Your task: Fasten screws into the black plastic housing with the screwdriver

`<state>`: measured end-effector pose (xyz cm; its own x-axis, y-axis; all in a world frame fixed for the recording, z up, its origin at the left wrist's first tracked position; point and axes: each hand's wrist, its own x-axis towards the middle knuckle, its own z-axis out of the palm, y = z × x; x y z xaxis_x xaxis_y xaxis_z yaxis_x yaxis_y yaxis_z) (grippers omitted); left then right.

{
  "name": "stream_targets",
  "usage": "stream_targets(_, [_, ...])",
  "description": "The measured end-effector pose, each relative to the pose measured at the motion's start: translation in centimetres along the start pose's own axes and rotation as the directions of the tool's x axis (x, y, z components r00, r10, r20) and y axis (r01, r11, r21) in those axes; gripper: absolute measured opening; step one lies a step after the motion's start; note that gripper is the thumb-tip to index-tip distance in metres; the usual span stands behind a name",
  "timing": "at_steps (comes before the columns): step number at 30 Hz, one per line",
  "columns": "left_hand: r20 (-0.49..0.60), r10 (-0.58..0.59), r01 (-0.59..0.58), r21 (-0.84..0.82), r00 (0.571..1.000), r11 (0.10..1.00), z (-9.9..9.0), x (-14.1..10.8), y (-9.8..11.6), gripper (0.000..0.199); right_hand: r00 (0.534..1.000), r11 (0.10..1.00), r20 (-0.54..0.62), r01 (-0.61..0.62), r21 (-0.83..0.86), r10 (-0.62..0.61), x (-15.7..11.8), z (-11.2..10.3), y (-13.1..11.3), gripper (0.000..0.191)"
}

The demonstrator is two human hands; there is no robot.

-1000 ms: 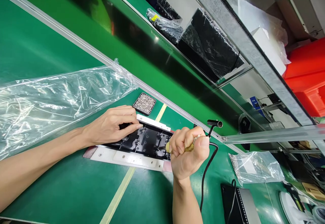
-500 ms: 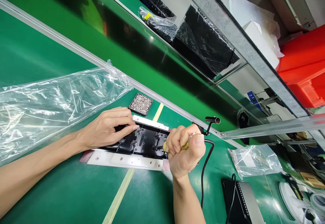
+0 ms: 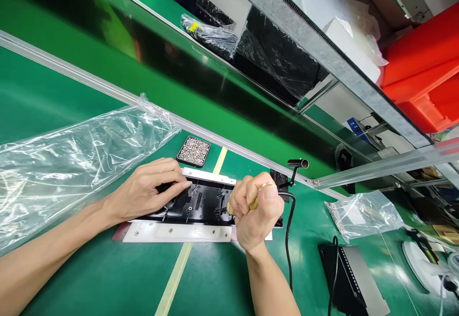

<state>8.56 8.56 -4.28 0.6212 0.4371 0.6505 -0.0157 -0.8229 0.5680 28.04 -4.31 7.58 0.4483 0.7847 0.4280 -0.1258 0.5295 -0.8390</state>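
Observation:
A long black plastic housing (image 3: 203, 201) lies open side up, with small metal inserts and ribs inside, held between white blocks. My left hand (image 3: 152, 189) rests on its left end, fingers curled over the far side and thumb laid inside. Closed around the yellowish handle of a soldering iron (image 3: 253, 203) is my right hand (image 3: 255, 213). The iron's dark tip points left, down into the housing; whether it touches an insert I cannot tell. Its black cord hangs to the right. The white fixture (image 3: 175, 233) runs along the near side.
Behind the housing sits a small black tray (image 3: 194, 151) full of metal inserts. A clear plastic bag (image 3: 71, 163) spreads at left. To the right are an iron stand (image 3: 297, 164), a bag of small parts (image 3: 366, 215) and a dark flat device (image 3: 353, 277). A metal rail crosses behind.
The view has shifted slightly, moving the scene a little in the picture. Both hands keep their places on the housing and the soldering iron, with its tip still inside the housing.

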Motion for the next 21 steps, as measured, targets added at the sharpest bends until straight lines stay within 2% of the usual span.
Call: stream_targets(21, [0.001,-0.002,0.002,0.017,1.000,1.000,-0.18,0.00,0.15,0.016,1.000,1.000,-0.005,-0.015,0.015,0.015,-0.10,-0.13,0.09,0.064])
